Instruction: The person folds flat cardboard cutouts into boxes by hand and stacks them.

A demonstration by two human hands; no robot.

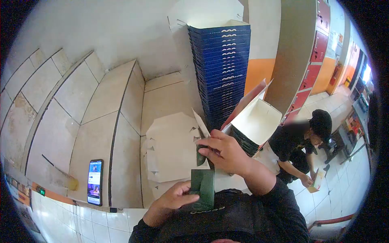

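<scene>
A partly folded cardboard box [204, 180], dark green outside and pale inside, is held upright in front of my chest. My left hand [176, 196] grips its near green panel, thumb across the outside and the other fingers hidden behind. At the box's far right part, my right hand [221, 150] has thumb and fingers closed on a green side flap. Just beyond, flat unfolded box blanks [170, 139] lie pale side up on the tiled ledge, partly covered by the box and my hands.
A tall stack of nested blue boxes [223, 65] stands against the wall, with a shorter stack of open boxes [259, 121] beside it. A phone [95, 182] and a cup with a straw [71, 182] are at left. A co-worker [300, 141] crouches right, holding cardboard, near red lockers [310, 75].
</scene>
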